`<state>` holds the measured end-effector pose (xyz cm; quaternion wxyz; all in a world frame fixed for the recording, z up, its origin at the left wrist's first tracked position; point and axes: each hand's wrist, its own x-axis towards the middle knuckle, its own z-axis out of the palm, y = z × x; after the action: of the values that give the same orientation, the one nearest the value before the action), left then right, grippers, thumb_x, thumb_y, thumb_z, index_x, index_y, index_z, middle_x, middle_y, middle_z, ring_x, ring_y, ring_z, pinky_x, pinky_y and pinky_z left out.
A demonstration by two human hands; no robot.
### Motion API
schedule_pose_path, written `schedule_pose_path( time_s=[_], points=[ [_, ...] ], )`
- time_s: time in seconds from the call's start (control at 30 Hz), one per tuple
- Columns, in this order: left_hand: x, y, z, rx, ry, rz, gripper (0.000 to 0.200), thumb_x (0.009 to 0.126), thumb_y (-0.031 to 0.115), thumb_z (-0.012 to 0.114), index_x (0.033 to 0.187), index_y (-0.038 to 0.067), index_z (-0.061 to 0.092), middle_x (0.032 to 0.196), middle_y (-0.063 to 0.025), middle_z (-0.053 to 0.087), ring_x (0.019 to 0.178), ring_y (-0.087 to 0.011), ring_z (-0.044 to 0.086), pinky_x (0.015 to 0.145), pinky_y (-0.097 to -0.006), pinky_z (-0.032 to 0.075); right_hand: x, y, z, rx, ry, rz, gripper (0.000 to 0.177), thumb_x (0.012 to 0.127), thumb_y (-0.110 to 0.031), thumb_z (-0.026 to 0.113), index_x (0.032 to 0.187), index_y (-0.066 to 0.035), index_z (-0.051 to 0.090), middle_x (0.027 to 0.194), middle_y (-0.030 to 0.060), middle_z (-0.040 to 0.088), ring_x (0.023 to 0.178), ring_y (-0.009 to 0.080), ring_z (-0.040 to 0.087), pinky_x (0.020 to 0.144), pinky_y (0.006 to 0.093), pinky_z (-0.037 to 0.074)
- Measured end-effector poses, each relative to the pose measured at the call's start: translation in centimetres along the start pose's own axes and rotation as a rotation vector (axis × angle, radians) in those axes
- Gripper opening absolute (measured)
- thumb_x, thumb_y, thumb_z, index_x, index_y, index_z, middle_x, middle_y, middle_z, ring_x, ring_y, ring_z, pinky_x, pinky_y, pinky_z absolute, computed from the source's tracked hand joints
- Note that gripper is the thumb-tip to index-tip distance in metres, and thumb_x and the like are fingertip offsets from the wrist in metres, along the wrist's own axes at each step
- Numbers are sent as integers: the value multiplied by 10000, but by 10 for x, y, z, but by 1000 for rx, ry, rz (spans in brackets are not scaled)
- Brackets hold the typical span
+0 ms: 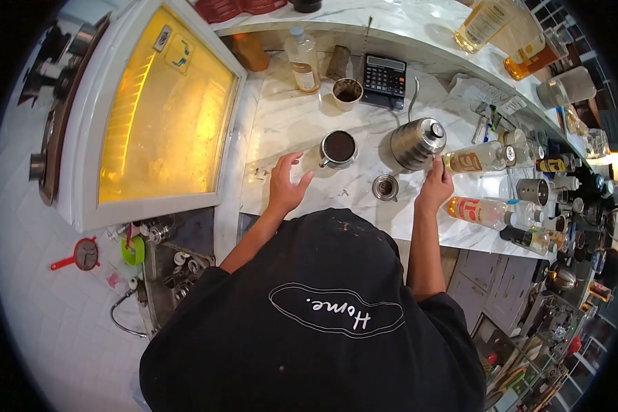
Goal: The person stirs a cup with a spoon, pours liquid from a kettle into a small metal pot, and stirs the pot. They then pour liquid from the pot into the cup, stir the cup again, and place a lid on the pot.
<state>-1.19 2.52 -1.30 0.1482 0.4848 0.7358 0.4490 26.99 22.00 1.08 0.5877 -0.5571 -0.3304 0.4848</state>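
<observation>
My right hand (pixel 435 185) is closed around the handle side of a steel gooseneck kettle (pixel 413 147), which stands on the marble counter with its thin spout pointing away. The handle itself is mostly hidden by my fingers. My left hand (pixel 288 184) hovers with fingers apart, just left of a metal-rimmed cup (pixel 338 163) that has dark contents. It holds nothing and looks apart from the cup. Between the cup and my right hand lies a small round metal piece (pixel 386 187) with dark residue in it.
Beyond the cup stand a tub of dark grounds (pixel 347 91), a calculator (pixel 384 81) and a clear bottle (pixel 303 62). Several syrup bottles (pixel 475 211) crowd the right side. A yellow-lit glass cabinet (pixel 172 110) stands left. A raised ledge (pixel 350 15) runs along the back.
</observation>
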Motion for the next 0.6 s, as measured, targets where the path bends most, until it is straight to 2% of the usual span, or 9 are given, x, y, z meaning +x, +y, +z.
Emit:
schedule_pose_path(
  time_s=[0.17, 0.53, 0.6],
  points=[
    [3, -12, 6, 19, -84, -12, 550, 824, 231, 809, 1303, 64, 597, 1253, -146, 635, 1140, -325, 620, 994, -445, 461, 10, 15, 0, -27, 23, 12, 362, 970, -229, 746, 685, -91, 570, 669, -90, 451, 598, 34, 341, 539, 255, 237],
    [10, -26, 21, 250, -125, 114, 634, 770, 284, 833, 1305, 49, 587, 1312, -155, 596, 1261, -357, 520, 1071, -484, 373, 0, 29, -7, -151, -12, 101, 360, 975, -249, 740, 714, -50, 592, 686, -83, 446, 644, 35, 358, 559, 254, 278],
    [14, -28, 26, 292, -121, 138, 655, 761, 287, 839, 1313, 46, 581, 1325, -160, 586, 1271, -363, 509, 1082, -496, 357, 3, 35, -13, -171, -49, 135, 328, 967, -271, 749, 787, -31, 614, 741, -52, 490, 691, 57, 407, 616, 260, 328]
  ],
)
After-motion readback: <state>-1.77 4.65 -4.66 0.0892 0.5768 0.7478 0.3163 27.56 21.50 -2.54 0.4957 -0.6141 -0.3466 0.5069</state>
